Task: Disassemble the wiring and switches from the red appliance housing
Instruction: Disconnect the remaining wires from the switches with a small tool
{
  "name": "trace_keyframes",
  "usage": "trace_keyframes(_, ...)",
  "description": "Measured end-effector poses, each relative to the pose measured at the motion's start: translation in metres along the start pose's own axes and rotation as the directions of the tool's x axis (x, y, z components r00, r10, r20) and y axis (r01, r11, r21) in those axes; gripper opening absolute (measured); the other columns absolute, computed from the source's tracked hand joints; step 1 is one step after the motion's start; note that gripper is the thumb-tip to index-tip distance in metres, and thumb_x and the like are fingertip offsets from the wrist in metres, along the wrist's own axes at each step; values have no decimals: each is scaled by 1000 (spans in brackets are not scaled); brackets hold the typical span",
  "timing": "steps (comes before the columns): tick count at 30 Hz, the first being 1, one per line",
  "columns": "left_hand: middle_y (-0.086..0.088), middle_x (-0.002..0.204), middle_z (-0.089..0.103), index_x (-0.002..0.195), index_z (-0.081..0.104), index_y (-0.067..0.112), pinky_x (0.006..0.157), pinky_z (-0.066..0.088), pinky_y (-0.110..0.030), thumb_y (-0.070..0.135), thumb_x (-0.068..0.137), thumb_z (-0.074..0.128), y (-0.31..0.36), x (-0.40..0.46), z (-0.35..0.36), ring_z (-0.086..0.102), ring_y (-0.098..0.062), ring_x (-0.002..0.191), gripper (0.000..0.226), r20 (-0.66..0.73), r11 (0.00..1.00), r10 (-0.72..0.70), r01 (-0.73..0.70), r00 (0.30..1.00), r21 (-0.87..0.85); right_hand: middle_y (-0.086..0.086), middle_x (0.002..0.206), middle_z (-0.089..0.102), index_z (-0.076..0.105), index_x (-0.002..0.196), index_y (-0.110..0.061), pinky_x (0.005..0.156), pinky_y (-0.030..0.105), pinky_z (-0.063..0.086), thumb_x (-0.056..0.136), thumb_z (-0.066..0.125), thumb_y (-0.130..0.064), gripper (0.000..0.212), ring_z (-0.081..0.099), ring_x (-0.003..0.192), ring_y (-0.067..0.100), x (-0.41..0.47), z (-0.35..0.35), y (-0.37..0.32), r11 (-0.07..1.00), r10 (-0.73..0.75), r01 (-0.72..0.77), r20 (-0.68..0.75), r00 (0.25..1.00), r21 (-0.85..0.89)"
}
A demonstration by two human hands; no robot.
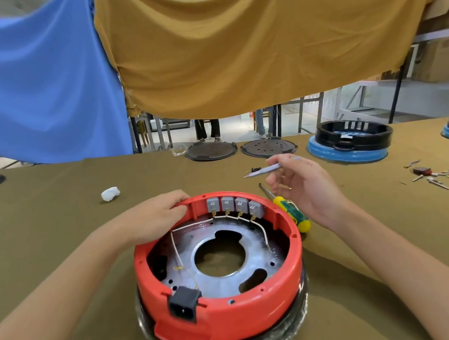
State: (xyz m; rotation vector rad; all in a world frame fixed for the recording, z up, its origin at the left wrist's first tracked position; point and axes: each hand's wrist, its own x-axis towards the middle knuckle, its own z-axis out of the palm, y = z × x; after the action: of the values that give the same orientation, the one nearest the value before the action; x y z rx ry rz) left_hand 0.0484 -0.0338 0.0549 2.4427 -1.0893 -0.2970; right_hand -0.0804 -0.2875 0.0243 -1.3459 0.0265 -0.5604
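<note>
The red appliance housing (260, 312) lies open side up on the table in front of me. Several grey switches (235, 205) sit in a row inside its far wall, with white wires (193, 225) running from their terminals across the metal plate (257, 252). A black power socket (184, 303) is set in the near wall. My left hand (156, 218) grips the far left rim of the housing. My right hand (302, 186) hovers just right of the switches and pinches a thin grey tool (266, 169) between thumb and fingers.
A green and yellow screwdriver (291, 212) lies against the housing's right side. A white wad (110, 194) sits to the left. Two dark round plates (211, 151), blue-based black housings (353, 139) and loose small parts (445, 174) lie further back and right.
</note>
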Motion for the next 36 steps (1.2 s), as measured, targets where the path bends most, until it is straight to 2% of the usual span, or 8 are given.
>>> trace_keyframes(2, 8, 115, 65, 116, 62, 26, 103, 43, -35, 8, 101, 39, -2, -5, 5, 59, -11, 108, 32, -38, 990, 17, -22, 999, -137, 10, 77, 70, 68, 96, -11, 72, 32, 54, 103, 48, -18, 22, 62, 75, 20, -2, 7, 0, 1000, -22, 23, 30, 999, -20)
trace_keyframes(7, 3, 116, 63, 119, 56, 30, 102, 43, -41, 5, 101, 31, 1, -7, 8, 58, -18, 110, 40, -7, 999, -27, 27, 1000, -25, 10, 77, 73, 66, 95, -3, 73, 25, 57, 101, 55, -18, 19, 71, 75, 18, -10, 25, 0, 959, -133, 159, 121, 984, -234)
trace_keyframes(12, 4, 111, 64, 117, 46, 31, 97, 47, -41, 24, 98, 50, 7, -6, 6, 61, -18, 103, 21, 57, 999, 4, -2, 998, -49, 12, 84, 76, 65, 95, 4, 78, 34, 61, 98, 63, -18, 22, 76, 80, 25, 2, 49, -9, 848, -140, 254, 265, 954, -466)
trace_keyframes(19, 20, 80, 63, 90, 51, 27, 60, 40, -17, 28, 79, 80, 1, 7, 12, 51, 2, 61, 31, -83, 975, 218, -221, 972, -31, 12, 76, 71, 59, 89, 8, 77, 40, 59, 100, 60, -16, 27, 72, 71, 23, 19, 65, -3, 787, -117, 269, 294, 949, -555)
trace_keyframes(24, 14, 108, 58, 76, 59, 34, 86, 45, -23, 39, 71, 85, -1, 17, 9, 56, -3, 96, 27, -57, 936, 335, -326, 940, 130, 18, 78, 69, 60, 88, 5, 70, 28, 57, 101, 58, -17, 26, 70, 70, 16, 16, 61, -1, 783, -144, 275, 268, 953, -557)
trace_keyframes(28, 18, 112, 56, 76, 65, 33, 85, 41, -19, 41, 75, 82, 5, 27, 6, 53, 3, 94, 19, 22, 894, 405, -400, 914, 204, 11, 75, 73, 62, 88, -1, 68, 26, 53, 101, 58, -22, 24, 70, 68, 13, 8, 61, -1, 724, -85, 245, 270, 959, -645)
trace_keyframes(32, 23, 111, 55, 75, 73, 31, 89, 45, -26, 45, 80, 76, 10, 34, 5, 55, 2, 95, 16, 93, 877, 362, -373, 927, 301, 7, 75, 74, 63, 87, -4, 69, 24, 53, 100, 60, -22, 23, 71, 68, 11, 6, 57, -5, 690, -120, 281, 277, 953, -667)
trace_keyframes(36, 16, 102, 62, 69, 73, 28, 80, 48, -25, 42, 79, 76, 13, 35, 11, 58, 1, 87, 18, 55, 897, 335, -337, 940, 287, 0, 77, 74, 65, 86, -10, 74, 26, 55, 98, 62, -25, 19, 71, 72, 6, 4, 53, -6, 604, -165, 354, 323, 932, -714)
